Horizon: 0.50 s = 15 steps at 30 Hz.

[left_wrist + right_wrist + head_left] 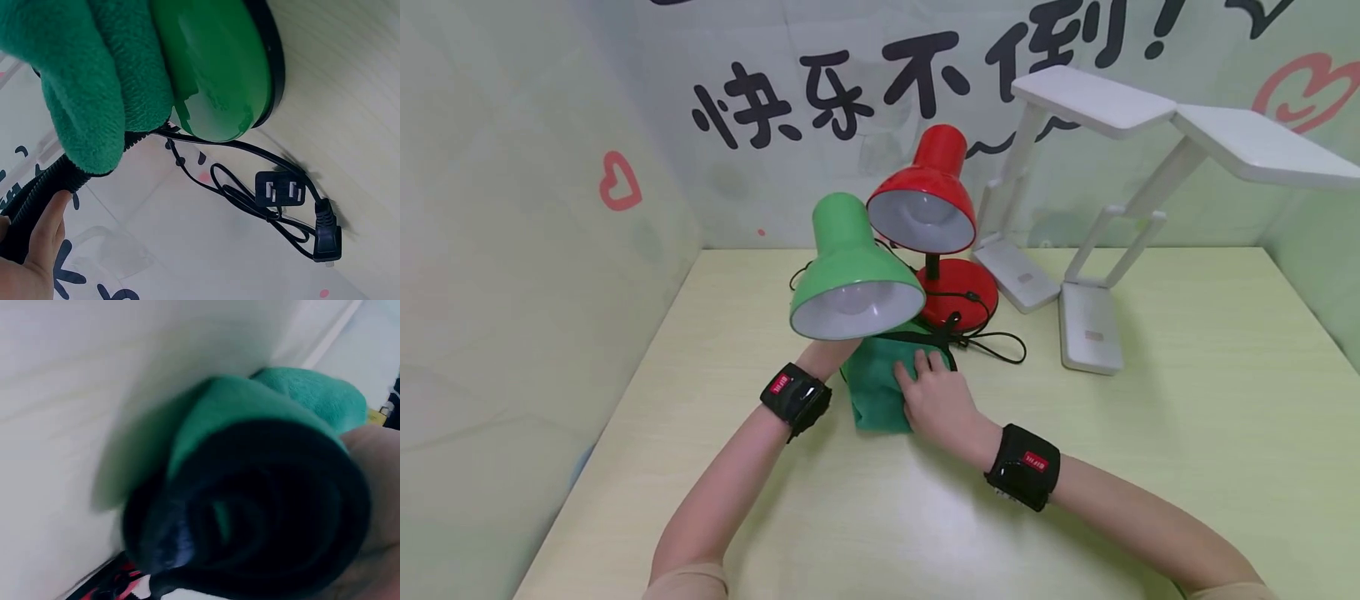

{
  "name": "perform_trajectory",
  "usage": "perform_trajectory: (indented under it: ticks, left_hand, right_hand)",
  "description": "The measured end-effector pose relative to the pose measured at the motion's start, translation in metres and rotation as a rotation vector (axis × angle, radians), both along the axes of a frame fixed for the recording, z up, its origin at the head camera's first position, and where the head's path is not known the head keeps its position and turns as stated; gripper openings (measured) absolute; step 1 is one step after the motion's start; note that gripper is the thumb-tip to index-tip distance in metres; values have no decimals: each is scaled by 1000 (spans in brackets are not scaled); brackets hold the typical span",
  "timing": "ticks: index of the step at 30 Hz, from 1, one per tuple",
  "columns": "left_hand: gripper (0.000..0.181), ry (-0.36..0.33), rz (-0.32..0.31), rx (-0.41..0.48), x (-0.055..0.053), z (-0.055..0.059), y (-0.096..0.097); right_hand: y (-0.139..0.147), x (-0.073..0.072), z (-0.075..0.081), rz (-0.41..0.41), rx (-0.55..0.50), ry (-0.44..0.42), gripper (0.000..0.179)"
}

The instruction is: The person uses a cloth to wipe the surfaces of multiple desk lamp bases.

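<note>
A green desk lamp (pixel 857 271) stands left of the middle of the table, its shade tilted toward me. My left hand (pixel 829 357) is mostly hidden behind the shade in the head view. In the left wrist view its fingers grip the lamp's black ribbed neck (pixel 39 209). A teal cloth (pixel 874 392) lies against the lamp's glossy green base (pixel 215 69). My right hand (pixel 942 407) holds the cloth from above with bent fingers. The right wrist view shows the cloth folded into a loop with a dark edge, beside that hand.
Behind stands a red desk lamp (pixel 925 200) on a round base. Two white folding lamps (pixel 1090 329) are at the right. A black power cord (pixel 1003 346) lies looped near the red base, its plug (pixel 280 189) visible in the left wrist view. A printed wall closes off the back.
</note>
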State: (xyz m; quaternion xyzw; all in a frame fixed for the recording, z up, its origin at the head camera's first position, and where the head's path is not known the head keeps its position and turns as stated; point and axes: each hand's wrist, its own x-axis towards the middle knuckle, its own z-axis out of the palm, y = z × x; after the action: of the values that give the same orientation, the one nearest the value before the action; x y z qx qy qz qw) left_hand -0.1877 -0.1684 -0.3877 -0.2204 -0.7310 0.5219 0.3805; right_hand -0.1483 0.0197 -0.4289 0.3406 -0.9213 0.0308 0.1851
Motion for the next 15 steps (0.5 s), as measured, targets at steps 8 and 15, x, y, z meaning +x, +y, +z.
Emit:
perform_trajectory:
  ticks: [8,15]
  left_hand:
    - [11,25,9,-3,-1,-1,0]
    - [11,52,15,-28,0,1,1]
  right_hand:
    - [10,-34,9,61,-23,-145,37]
    - [14,-76,27,56,56,-394,34]
